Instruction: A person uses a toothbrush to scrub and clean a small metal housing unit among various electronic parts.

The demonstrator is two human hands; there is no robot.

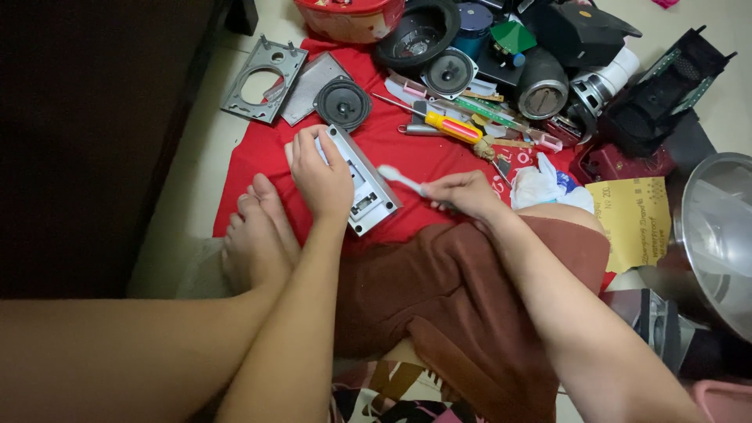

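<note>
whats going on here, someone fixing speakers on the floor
A person sits on the floor over a red cloth. The left hand holds a grey rectangular panel tilted up, and the right hand holds a white toothbrush with its bristle end near the panel. Loose speaker drivers, a yellow-handled screwdriver and other parts lie scattered beyond.
</note>
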